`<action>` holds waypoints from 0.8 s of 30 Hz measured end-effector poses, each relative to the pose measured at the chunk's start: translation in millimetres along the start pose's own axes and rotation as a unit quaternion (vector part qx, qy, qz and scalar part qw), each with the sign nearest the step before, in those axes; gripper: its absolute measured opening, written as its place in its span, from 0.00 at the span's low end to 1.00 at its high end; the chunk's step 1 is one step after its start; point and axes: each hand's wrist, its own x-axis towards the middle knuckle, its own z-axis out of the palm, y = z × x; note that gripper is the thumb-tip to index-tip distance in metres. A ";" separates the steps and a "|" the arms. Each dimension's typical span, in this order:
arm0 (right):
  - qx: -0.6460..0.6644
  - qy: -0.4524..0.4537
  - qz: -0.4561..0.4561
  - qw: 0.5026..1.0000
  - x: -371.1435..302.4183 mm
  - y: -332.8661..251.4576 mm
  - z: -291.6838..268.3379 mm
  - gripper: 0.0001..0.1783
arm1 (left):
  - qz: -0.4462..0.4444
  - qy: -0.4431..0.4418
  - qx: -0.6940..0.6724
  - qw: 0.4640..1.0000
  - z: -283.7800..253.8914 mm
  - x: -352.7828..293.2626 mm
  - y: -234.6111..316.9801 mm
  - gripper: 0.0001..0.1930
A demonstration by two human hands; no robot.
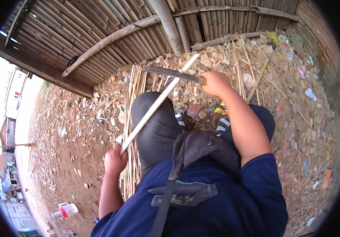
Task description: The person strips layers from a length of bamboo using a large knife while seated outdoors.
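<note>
My left hand [115, 160] is closed round the lower end of a long pale split-wood strip [154, 107], likely bamboo. The strip slants up and away to the right across my left knee. My right hand [216, 83] grips the handle of a machete [170, 72], its dark blade pointing left. The blade crosses the strip near its far end; whether it bites into the wood I cannot tell. Beside my left leg lies a bundle of similar thin strips [128, 173], partly hidden by my leg and arm.
A slatted bamboo wall [99, 35] with round poles stands ahead. Stones, straw and litter cover the ground. A long greenish strip [258, 81] lies ahead of my right knee. At the lower left lies a white plastic bottle [65, 211] with a red band. A brick wall [322, 33] rises at right.
</note>
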 end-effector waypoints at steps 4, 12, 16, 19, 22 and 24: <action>0.059 -0.050 -0.071 0.995 -3.8 0.5 -12.4 0.17 | 0.007 0.028 -0.036 0.999 13.1 -0.3 -32.3 0.10; 0.216 -0.164 -0.109 0.956 2.8 -0.9 -1.6 0.23 | -0.090 0.062 -0.140 0.984 33.4 -7.6 -43.1 0.17; 0.308 -0.204 -0.025 0.929 13.1 2.4 5.2 0.16 | -0.190 0.009 -0.096 0.977 75.0 0.8 -78.2 0.21; 0.339 -0.155 0.030 0.928 12.8 18.2 8.0 0.13 | -0.231 -0.024 -0.099 0.967 115.8 11.7 -95.2 0.22; 0.344 -0.122 0.064 0.929 19.3 16.4 14.3 0.12 | -0.278 -0.032 -0.121 0.952 152.3 13.3 -114.6 0.24; 0.327 -0.111 0.084 0.935 23.0 14.4 13.8 0.12 | -0.323 -0.079 -0.138 0.933 165.2 17.3 -119.9 0.27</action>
